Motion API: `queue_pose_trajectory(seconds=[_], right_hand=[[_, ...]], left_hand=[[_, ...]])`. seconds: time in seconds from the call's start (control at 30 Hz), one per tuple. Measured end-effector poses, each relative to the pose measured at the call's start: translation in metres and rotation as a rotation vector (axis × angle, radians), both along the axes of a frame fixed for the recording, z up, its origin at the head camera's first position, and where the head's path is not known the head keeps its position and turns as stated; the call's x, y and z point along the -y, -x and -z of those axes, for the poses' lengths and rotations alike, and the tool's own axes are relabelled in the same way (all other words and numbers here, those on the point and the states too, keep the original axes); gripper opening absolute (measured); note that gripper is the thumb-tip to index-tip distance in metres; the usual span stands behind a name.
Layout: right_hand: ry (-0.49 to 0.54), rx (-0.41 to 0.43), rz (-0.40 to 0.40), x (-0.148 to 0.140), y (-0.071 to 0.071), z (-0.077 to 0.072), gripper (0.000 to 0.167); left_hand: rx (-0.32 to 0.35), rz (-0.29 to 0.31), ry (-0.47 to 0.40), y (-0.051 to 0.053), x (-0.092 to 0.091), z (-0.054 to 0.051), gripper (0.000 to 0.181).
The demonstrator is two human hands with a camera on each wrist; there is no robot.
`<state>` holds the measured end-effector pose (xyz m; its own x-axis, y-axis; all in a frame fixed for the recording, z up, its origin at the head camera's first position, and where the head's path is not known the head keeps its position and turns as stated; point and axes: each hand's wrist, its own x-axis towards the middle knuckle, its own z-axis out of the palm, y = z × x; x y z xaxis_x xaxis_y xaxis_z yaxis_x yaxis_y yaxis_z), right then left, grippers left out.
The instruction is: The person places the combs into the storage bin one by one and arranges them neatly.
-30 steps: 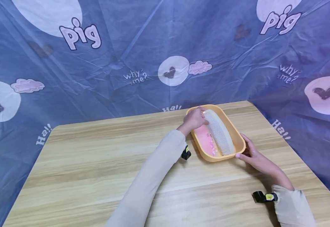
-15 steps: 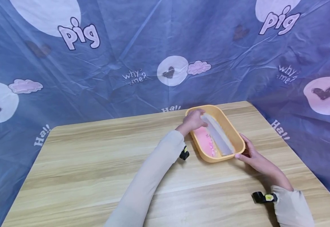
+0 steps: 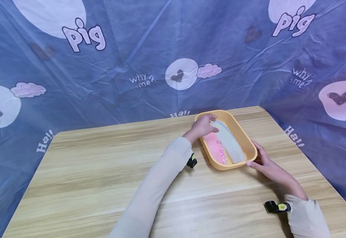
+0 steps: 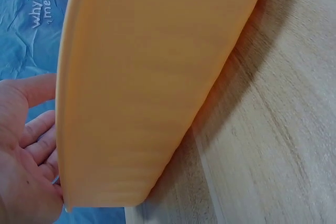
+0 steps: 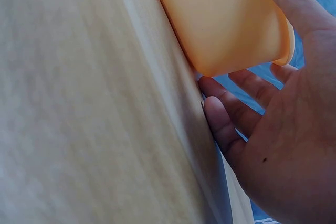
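Note:
A yellow plastic basket (image 3: pixel 213 161) stands at the table's far right. Inside it a pale, wide comb (image 3: pixel 230 142) lies lengthwise beside a flat pink item (image 3: pixel 212 144) with small printed marks, whose kind I cannot tell. My left hand (image 3: pixel 202 125) reaches over the basket's left rim, thumb and fingers parted above the comb's far end; the left wrist view shows the basket wall (image 4: pixel 136 87) hiding the fingertips. At the near right corner, my right hand (image 3: pixel 265 164) holds the basket, thumb at the rim and fingers round the outside, as the right wrist view shows too.
The wooden table (image 3: pixel 101 175) extends left and in front of the basket. Behind it and along the right side hangs a blue printed cloth (image 3: pixel 116 82). Black wrist cameras sit on both cuffs, the right one (image 3: pixel 277 207) close to the tabletop.
The comb has gone from tilted under my left fingers to lying flatter in the basket. My left fingers have let go and parted from it. The right hand has stayed at the corner.

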<state>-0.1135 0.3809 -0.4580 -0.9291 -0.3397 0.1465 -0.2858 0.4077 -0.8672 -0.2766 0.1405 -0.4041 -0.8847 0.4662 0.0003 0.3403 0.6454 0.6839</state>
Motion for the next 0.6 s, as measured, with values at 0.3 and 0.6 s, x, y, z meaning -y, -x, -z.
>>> queue_pose_trajectory(seconds=[0.3,0.6], right_hand=[[-0.001,0.004,0.003,-0.0012,0.001,0.0013,0.086],[0.006,0.004,0.001,-0.0013,0.0011,0.0016,0.085]], left_hand=[[0.022,0.045,-0.032,-0.0006,0.0007,-0.0023,0.053],[0.053,0.187,-0.093,-0.0032,0.0002,-0.0016,0.05]])
